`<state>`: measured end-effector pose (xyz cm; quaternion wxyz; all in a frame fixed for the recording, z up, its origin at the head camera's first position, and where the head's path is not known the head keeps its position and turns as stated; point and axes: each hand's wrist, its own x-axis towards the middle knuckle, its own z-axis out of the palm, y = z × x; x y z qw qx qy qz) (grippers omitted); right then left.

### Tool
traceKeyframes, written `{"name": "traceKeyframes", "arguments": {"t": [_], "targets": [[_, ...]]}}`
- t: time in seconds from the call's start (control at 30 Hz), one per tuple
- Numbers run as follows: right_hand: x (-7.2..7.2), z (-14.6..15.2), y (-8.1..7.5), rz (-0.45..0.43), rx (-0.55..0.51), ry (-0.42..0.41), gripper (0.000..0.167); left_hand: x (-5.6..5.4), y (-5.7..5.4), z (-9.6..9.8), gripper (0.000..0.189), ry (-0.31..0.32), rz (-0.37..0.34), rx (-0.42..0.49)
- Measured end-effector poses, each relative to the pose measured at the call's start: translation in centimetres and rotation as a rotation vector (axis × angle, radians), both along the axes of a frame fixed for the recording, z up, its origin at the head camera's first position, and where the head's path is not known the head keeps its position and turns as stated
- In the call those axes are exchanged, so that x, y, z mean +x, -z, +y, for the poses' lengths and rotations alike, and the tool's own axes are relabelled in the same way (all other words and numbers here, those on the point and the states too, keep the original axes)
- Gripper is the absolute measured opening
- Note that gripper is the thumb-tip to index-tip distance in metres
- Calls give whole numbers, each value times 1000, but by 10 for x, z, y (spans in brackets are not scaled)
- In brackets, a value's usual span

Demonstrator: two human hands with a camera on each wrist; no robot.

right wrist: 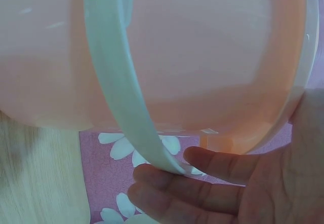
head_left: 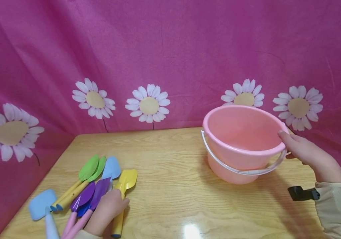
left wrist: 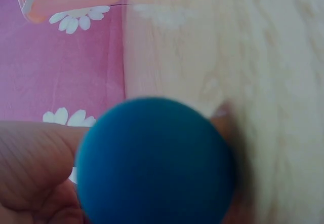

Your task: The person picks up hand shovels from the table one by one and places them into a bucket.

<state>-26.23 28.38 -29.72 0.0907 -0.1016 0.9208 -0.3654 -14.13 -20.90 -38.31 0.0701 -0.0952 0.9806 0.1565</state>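
Note:
My left hand (head_left: 109, 206) grips the handle of a yellow toy shovel (head_left: 129, 178), whose blade points away across the table. Close up in the left wrist view, the round blue end (left wrist: 157, 168) of a handle hides most of the fingers. On the right, my right hand (head_left: 312, 156) holds a pink bucket (head_left: 233, 164) by its rim, thumb on top and fingers outside. The bucket tilts slightly towards me. Its white carrying handle (right wrist: 119, 77) hangs down the near side, close to the right fingertips (right wrist: 152, 176).
Beside the left hand lie green shovels (head_left: 89, 168) with yellow handles, purple ones (head_left: 100, 191) with pink handles, and light blue shovels (head_left: 42, 203). A black strap piece (head_left: 301, 193) sticks out by the right sleeve. Magenta flowered cloth (head_left: 182, 59) surrounds the wooden table (head_left: 164, 186).

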Motion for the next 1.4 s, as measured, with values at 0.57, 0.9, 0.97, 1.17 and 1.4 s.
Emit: {"name": "traceKeyframes", "arguments": {"t": [0.57, 0.9, 0.97, 1.17, 1.4], "targets": [[4, -3, -4, -42, 46, 15, 71, -10, -15, 9, 21, 65, 163, 17], [3, -2, -4, -34, 42, 17, 71, -26, -13, 12, 19, 96, 240, 29], [3, -2, -4, -36, 42, 18, 71, -28, -14, 14, 18, 103, 255, 34], [3, -2, -4, -35, 46, 19, 72, -28, -29, 24, 22, 132, 281, 40], [2, -1, -3, -32, 37, 22, 72, -32, -41, 34, 20, 139, 303, 29]]}}
